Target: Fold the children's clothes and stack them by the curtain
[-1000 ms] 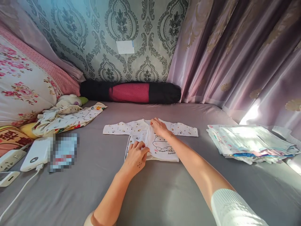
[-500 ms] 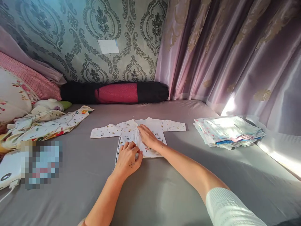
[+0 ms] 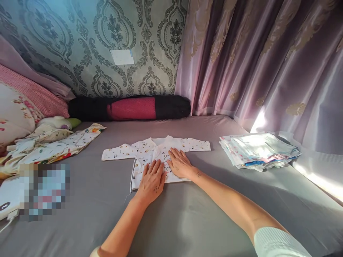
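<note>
A small white baby shirt [image 3: 144,153] with a scattered print lies spread on the grey sheet, both sleeves stretched out to the sides. Flat on its lower front rests my left hand [image 3: 152,178], fingers extended and pointing away from me. My right hand [image 3: 180,163] lies on the right half of the shirt, fingers out, partly covering a printed bear outline. Neither hand grips the cloth. A thin tie string hangs from the shirt's lower left edge onto the sheet.
To the right is a stack of folded clothes [image 3: 259,151]. Other printed clothes [image 3: 66,142] lie at left beside a pillow [image 3: 16,110], with a white device and its cable [image 3: 12,214] nearer me. A black and red long bag [image 3: 131,107] lies along the wall; a curtain [image 3: 241,64] hangs at right.
My right hand has slid right and slightly down from the shirt's centre. My left hand's bent fingers have straightened and now lie flat on the cloth.
</note>
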Available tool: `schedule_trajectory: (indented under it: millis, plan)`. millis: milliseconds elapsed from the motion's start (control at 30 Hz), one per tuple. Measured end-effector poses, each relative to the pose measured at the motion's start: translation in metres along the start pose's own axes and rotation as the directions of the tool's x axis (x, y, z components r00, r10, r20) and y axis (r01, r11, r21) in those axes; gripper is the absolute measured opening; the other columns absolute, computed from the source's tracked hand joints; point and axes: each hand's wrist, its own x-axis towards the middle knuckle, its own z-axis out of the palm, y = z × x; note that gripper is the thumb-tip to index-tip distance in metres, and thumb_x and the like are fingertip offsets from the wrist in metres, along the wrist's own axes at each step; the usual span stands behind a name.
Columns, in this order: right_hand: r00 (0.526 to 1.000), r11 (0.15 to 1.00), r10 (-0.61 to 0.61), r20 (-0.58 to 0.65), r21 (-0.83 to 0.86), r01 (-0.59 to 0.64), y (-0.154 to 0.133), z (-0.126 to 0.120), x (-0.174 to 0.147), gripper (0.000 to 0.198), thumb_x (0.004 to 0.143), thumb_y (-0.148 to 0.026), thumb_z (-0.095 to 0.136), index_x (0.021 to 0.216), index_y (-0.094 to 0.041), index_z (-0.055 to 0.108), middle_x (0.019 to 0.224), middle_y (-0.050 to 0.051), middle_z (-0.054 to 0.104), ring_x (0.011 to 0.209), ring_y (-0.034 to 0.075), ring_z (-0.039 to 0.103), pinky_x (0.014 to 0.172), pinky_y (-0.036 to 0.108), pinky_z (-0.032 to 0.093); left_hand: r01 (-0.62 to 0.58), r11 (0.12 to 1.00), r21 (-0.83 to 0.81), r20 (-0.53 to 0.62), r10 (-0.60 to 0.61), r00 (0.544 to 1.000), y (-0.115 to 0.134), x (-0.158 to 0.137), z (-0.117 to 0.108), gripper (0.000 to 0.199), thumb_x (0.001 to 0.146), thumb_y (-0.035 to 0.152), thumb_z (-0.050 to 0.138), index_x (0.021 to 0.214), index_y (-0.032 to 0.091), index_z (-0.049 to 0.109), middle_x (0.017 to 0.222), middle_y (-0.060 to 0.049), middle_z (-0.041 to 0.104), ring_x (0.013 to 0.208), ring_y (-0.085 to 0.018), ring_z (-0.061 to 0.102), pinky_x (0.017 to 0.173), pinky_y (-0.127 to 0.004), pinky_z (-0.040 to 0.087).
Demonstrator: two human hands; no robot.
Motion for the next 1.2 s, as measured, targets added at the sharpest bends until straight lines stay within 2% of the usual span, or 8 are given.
schedule_trajectory:
  millis: [100,267,433,533,633,700,867,1200]
  plan:
    - [1.0,1.0,-0.001,-0.029,-0.001,0.001,-0.004,-0.003,0.012,0.049,0.098,-0.034,0.022,0.132,-0.011,0.049,0.145,0.016,0.041,0.136,0.026,0.033,0.112,0.044,0.021,0.035,0.999,0.007,-0.038,-0.035,0.999,0.001,0.002,-0.001,0.047,0.098,0.037,0.027,0.133,0.015,0.05,0.145,-0.012,0.044,0.137,-0.028,0.034,0.111,-0.053,0.027]
    - [1.0,0.999,0.007,0.027,0.04,-0.008,-0.004,0.009,0.037,0.058,0.098,-0.04,0.021,0.144,-0.007,0.032,0.154,0.017,0.023,0.143,0.027,0.016,0.114,0.047,0.014,0.047,0.999,0.014,-0.001,-0.047,0.999,-0.001,0.003,0.011,0.056,0.096,0.045,0.028,0.143,0.015,0.037,0.151,-0.012,0.034,0.141,-0.028,0.026,0.113,-0.052,0.024]
    - [0.995,0.995,0.088,0.041,0.033,-0.089,0.007,0.016,0.067,0.06,0.098,-0.041,0.02,0.145,-0.005,0.029,0.154,0.017,0.021,0.143,0.027,0.015,0.114,0.048,0.011,0.055,0.998,0.023,0.046,-0.056,0.997,0.0,0.002,0.013,0.057,0.097,0.045,0.025,0.144,0.015,0.036,0.152,-0.012,0.029,0.142,-0.028,0.021,0.113,-0.053,0.023]
    - [0.993,0.992,0.121,-0.005,0.03,-0.121,0.018,0.011,0.087,0.054,0.098,-0.04,0.025,0.141,-0.011,0.038,0.151,0.015,0.031,0.139,0.027,0.026,0.112,0.047,0.015,0.056,0.998,0.007,0.055,-0.057,0.997,0.001,0.003,0.008,0.057,0.097,0.045,0.026,0.143,0.014,0.037,0.152,-0.013,0.029,0.142,-0.029,0.022,0.113,-0.054,0.024]
    - [0.979,0.979,0.197,-0.055,0.061,-0.194,0.032,0.002,0.106,0.043,0.099,-0.03,0.024,0.129,-0.019,0.052,0.135,0.012,0.052,0.124,0.025,0.045,0.103,0.045,0.027,0.055,0.998,-0.02,0.05,-0.054,0.997,0.0,0.006,0.001,0.056,0.096,0.046,0.028,0.141,0.014,0.04,0.15,-0.013,0.034,0.141,-0.029,0.025,0.112,-0.054,0.026]
    - [0.962,0.961,0.267,-0.052,0.093,-0.261,0.042,-0.004,0.117,0.041,0.098,-0.025,0.025,0.118,-0.022,0.06,0.123,0.011,0.059,0.116,0.025,0.05,0.095,0.043,0.033,0.061,0.998,-0.027,0.01,-0.061,0.998,-0.002,0.007,-0.002,0.053,0.096,0.044,0.029,0.138,0.014,0.044,0.149,-0.013,0.037,0.141,-0.029,0.026,0.112,-0.055,0.025]
    - [0.951,0.943,0.31,-0.005,0.131,-0.306,0.055,-0.005,0.135,0.021,0.092,-0.026,0.046,0.097,-0.024,0.066,0.113,0.008,0.063,0.112,0.028,0.049,0.088,0.04,0.035,0.118,0.993,-0.016,-0.085,-0.119,0.989,-0.01,0.007,0.005,0.05,0.096,0.043,0.033,0.139,0.019,0.044,0.148,-0.012,0.039,0.14,-0.031,0.026,0.11,-0.057,0.027]
    - [0.927,0.918,0.376,-0.011,0.141,-0.37,0.054,-0.001,0.141,0.02,0.09,-0.018,0.043,0.097,-0.021,0.062,0.112,0.009,0.062,0.11,0.027,0.048,0.089,0.039,0.034,0.149,0.989,0.023,0.014,-0.149,0.989,-0.009,0.005,0.014,0.056,0.097,0.044,0.025,0.144,0.017,0.035,0.152,-0.012,0.03,0.14,-0.032,0.026,0.109,-0.061,0.027]
